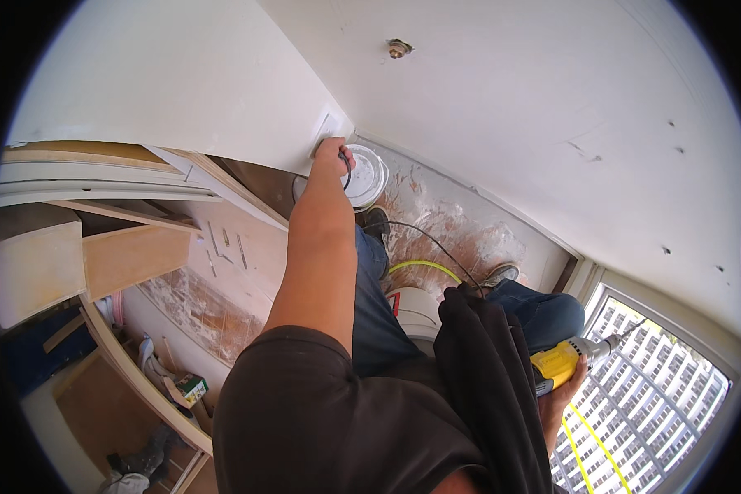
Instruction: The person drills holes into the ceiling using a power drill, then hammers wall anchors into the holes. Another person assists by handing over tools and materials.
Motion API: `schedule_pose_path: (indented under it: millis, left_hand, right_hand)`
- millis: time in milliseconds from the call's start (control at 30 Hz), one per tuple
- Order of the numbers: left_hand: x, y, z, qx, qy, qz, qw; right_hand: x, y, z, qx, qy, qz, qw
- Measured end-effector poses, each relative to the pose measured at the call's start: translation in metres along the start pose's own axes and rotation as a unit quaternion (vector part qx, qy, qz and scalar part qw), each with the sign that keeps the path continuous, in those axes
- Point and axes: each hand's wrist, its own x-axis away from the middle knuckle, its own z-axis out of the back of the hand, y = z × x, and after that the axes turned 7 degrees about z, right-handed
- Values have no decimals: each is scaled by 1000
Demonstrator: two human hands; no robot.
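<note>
My left arm reaches forward to the corner, where my left hand is closed on a black power cord right beside a white outlet plate on the left wall. Whether a plug sits in the outlet is hidden by my fingers. Low at the right, my right hand grips a yellow and grey power drill, its long bit pointing up and right across the window. A black cord also runs over the floor between my feet.
A white bucket stands in the corner below my left hand. Another white bucket is between my legs. The floor is smeared with white. A brass fitting sticks out of the wall. Open wooden drawers lie left; a window right.
</note>
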Motion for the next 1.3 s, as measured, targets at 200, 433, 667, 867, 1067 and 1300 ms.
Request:
schedule_pose_path:
  millis: [200,433,667,867,1067,1300]
  left_hand:
    - [22,-10,28,-477,99,-252,836]
    - [288,-216,-13,-361,-275,-687,568]
    - [380,-331,3,-490,-457,-660,338]
    - [388,-349,29,-466,-388,-679,413]
    - [364,-314,32,-289,-725,-79,620]
    - [421,-307,-32,-172,-699,-109,686]
  right_hand:
    - [-9,11,-13,-91,-56,-28,994]
    - [-5,16,17,-100,-112,1,989]
    - [5,-20,9,-204,-238,-48,948]
    - [10,-37,9,-183,-266,-72,944]
    - [8,-48,11,-74,-341,-128,928]
    - [39,-58,6,62,-364,34,929]
